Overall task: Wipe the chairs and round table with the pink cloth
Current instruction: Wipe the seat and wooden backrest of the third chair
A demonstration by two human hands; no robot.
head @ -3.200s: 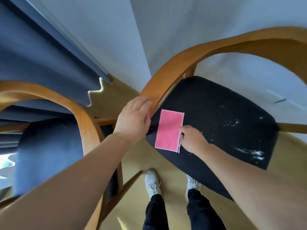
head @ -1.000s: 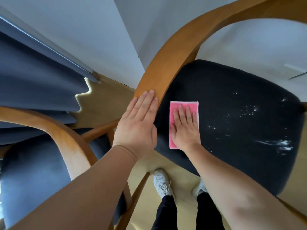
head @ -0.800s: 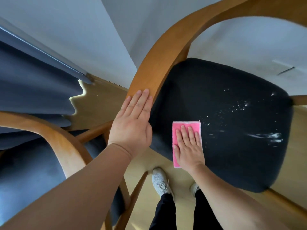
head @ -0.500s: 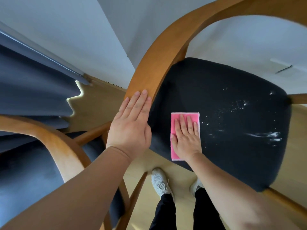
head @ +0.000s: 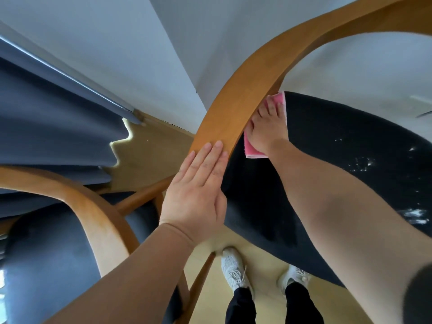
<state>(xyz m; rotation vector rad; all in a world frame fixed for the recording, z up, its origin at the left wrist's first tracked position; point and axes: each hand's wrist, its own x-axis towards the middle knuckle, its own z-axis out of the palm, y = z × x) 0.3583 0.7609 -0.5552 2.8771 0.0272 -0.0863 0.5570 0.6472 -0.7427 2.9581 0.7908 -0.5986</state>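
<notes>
**Head view: wiping the chair seat.** The right hand [head: 268, 123] lies flat, fingers straight and close together, pressing the pink cloth [head: 253, 150] onto the dark seat [head: 350, 195]; the cloth sits at the seat's far left corner, just beside the curved wooden rail [head: 245, 94], which hides part of its left edge. The left hand [head: 198, 190] rests spread on top of that rail, fingers straight, gripping nothing (probably steadying the chair). The cloth is rectangular; its long axis runs away from the person, roughly in line with the right forearm, with its short edges facing the seat's back and front. White specks [head: 360, 162] and a white smear [head: 416, 216] lie on the seat to the right of the cloth, well apart from it; the coming stroke would therefore carry the cloth rightward, across its long axis, and the right hand is the nearer one. A second chair [head: 46, 253] stands at left; the round table is not in view.
</notes>
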